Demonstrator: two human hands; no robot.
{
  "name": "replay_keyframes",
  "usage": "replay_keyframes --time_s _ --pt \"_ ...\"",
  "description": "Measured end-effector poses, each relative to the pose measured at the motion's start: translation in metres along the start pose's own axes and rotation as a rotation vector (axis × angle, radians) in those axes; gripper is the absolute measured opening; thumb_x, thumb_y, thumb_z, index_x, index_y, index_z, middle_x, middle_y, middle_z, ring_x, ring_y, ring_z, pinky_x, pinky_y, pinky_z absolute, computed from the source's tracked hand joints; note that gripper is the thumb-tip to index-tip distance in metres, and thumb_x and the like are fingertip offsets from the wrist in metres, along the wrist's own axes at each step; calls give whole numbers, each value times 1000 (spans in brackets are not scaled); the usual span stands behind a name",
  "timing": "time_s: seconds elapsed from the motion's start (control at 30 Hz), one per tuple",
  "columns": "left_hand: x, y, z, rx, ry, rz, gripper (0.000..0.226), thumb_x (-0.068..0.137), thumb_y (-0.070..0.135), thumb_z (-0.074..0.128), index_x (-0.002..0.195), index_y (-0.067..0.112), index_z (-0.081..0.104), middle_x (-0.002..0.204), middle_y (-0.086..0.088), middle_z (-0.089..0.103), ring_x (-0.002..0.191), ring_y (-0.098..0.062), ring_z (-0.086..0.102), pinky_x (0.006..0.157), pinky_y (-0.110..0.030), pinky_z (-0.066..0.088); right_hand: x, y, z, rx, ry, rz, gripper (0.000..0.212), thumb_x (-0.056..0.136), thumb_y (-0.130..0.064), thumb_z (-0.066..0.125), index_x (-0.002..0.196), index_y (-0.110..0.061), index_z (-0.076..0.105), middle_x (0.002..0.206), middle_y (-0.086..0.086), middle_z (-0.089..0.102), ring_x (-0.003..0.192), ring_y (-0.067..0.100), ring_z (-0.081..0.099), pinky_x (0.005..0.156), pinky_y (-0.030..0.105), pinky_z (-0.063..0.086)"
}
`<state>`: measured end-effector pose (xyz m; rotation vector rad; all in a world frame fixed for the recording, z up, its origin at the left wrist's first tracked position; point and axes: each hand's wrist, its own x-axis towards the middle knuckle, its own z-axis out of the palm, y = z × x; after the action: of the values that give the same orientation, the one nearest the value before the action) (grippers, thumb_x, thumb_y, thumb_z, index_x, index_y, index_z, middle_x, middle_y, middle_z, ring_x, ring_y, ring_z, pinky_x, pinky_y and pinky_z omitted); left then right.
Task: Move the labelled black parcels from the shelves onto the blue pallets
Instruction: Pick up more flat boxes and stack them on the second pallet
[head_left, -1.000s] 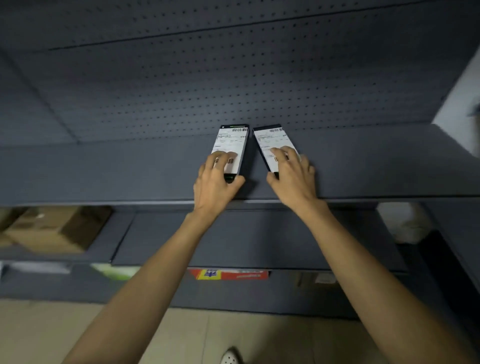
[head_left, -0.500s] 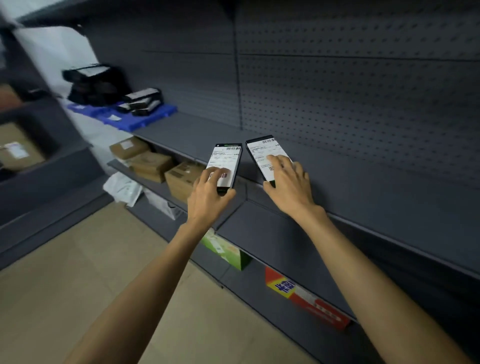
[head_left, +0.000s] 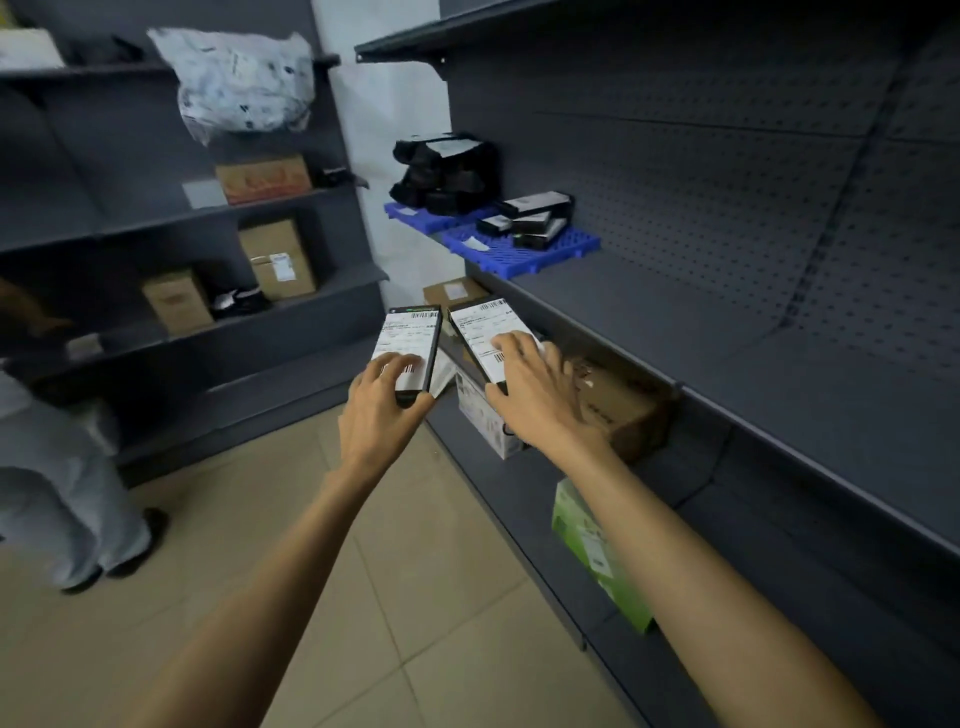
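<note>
1. At nine o'clock of the view, a person (head_left: 62, 493) in pale trousers and dark shoes stands on the tiled floor (head_left: 441, 597).
2. At ten o'clock, dark shelving (head_left: 130, 223) carries brown cartons (head_left: 278, 260). A white plastic sack (head_left: 244, 78) sits on its upper board at eleven o'clock.
3. Just left of centre, the left hand (head_left: 382, 415) has its grip clenched on the near end of the left parcel (head_left: 410, 338). This is a flat black parcel with a white barcode label facing up. The fingers lie over the label and the thumb is at the near right corner. The parcel is held in the air above the floor, off every shelf.
4. Just right of centre, the right hand (head_left: 540, 395) grasps the right parcel (head_left: 480, 332) in its grip. The fingers spread across the label and the thumb is at the near corner. This parcel sits just beside the first, at its three o'clock, and is also carried clear of the shelves.
5. At twelve o'clock, the blue pallets (head_left: 519, 254) lie on the right-hand shelf (head_left: 727, 338). The far one bears a heap of black parcels (head_left: 447, 171) and the near one bears flat labelled parcels (head_left: 535, 218).
6. Below the right hand, a white box (head_left: 483, 421) and a brown carton (head_left: 623, 410) stand on a lower shelf. At five o'clock, a green box (head_left: 597, 556) sits lower down.
</note>
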<state>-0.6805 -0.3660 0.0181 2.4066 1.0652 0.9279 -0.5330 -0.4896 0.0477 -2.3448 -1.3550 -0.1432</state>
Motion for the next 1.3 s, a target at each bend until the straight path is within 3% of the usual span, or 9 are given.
replay_keyframes --time_s 0.3,0.5,0.73,0.9,1.1,1.3 --pt "102 -71 30 -29 7 -65 42 81 35 61 123 38 56 139 12 47 125 -20 47 85 -41 49 125 -25 68 12 -52 -31 53 90 -30 55 140 -24 36 146 -2 38 132 31 35 105 47 34" --pt "202 -89 84 -55 15 -45 41 81 35 60 122 39 56 138 15 48 126 -17 47 82 -37 46 229 5 92 29 -13 -27 48 90 -28 54 136 -24 38 143 -5 40 130 29 35 104 43 33" --pt "363 -78 140 -94 2 19 43 83 37 59 125 39 55 140 15 46 128 -15 45 86 -45 50 386 49 96 43 86 1 45 92 -31 55 134 -23 40 142 -4 41 131 30 35 103 44 35" --pt "454 -80 173 -132 10 72 43 83 38 58 126 40 54 138 17 46 126 -14 47 82 -38 47 470 71 101 60 140 10 45 93 -33 56 134 -24 41 142 -3 42 133 30 34 103 45 34" --pt "544 -72 221 -183 -70 195 43 83 35 57 126 34 56 137 11 49 123 -19 51 91 -44 50 535 110 110 17 200 121 47 92 -34 56 136 -26 41 144 -5 41 134 31 33 105 48 34" --pt "636 -81 273 -211 -206 325 46 83 36 61 128 33 56 138 9 50 126 -21 49 94 -40 46 604 131 122 -39 270 285 44 90 -38 57 132 -27 44 138 -4 49 130 33 39 101 48 35"
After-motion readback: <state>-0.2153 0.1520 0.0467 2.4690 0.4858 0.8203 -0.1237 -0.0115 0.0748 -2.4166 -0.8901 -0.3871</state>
